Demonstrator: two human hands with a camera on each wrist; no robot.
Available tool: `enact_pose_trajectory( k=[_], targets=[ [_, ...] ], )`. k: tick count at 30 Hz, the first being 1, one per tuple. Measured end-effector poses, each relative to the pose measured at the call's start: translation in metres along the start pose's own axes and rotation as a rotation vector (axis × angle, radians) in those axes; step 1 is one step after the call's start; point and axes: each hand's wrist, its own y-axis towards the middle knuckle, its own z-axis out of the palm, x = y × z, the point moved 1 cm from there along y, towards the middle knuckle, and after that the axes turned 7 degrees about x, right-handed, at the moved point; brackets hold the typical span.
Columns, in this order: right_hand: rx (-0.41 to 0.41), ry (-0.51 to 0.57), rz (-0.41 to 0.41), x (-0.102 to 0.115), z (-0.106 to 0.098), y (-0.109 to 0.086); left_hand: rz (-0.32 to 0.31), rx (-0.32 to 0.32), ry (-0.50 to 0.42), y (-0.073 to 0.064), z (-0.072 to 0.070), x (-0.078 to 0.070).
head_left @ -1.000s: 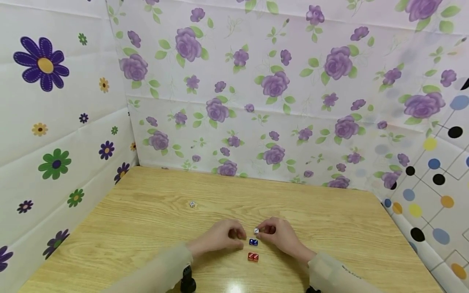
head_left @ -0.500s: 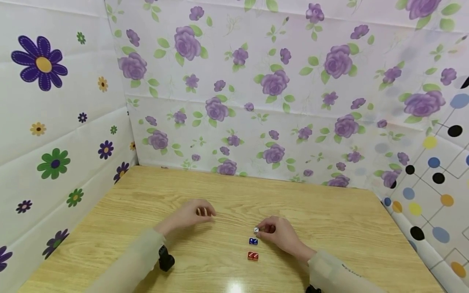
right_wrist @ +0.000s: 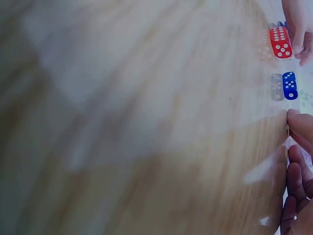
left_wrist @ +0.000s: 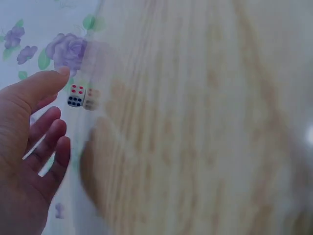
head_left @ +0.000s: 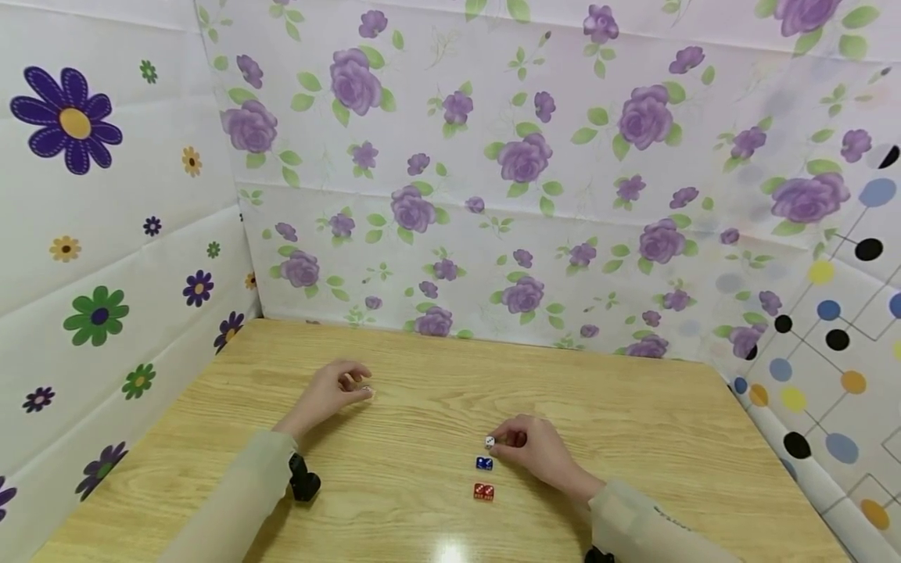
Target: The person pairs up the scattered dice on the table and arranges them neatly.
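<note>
At the far left of the table my left hand (head_left: 332,395) reaches to a small white die (head_left: 367,389). In the left wrist view this die (left_wrist: 76,96), with red and black pips, lies just off the thumb tip, the fingers loosely bent and a gap showing. Nearer the middle, my right hand (head_left: 538,453) pinches another white die (head_left: 489,442) between thumb and forefinger, low at the table. That die is hidden in the right wrist view. Just in front of it sits a pair of blue dice (head_left: 484,463), and closer to me a pair of red dice (head_left: 483,492).
The wooden table (head_left: 422,430) meets a purple-rose cloth (head_left: 521,195) at its back. A flowered cloth (head_left: 141,313) stands on the left and a dotted one (head_left: 838,375) on the right. Each wrist wears a black camera mount (head_left: 304,481).
My left hand has moved left and away from me, from beside the blue dice to the far white die. The right hand has stayed with its white die.
</note>
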Motion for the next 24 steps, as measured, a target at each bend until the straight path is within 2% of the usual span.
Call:
enact_pose_trajectory(
  k=[6, 15, 24],
  targets=[
    [0.006, 0.000, 0.014, -0.0001, 0.0004, 0.0005, -0.100, 0.041, -0.028, -0.0029, -0.0009, 0.0049],
    [0.022, 0.000, 0.038, -0.0007, 0.0000, -0.0009, -0.096, 0.035, 0.007, -0.0037, 0.0002, 0.0041],
    [0.006, -0.002, 0.023, -0.0012, -0.0009, -0.0014, -0.077, 0.026, 0.028, -0.0043, 0.0000, 0.0021]
  ],
)
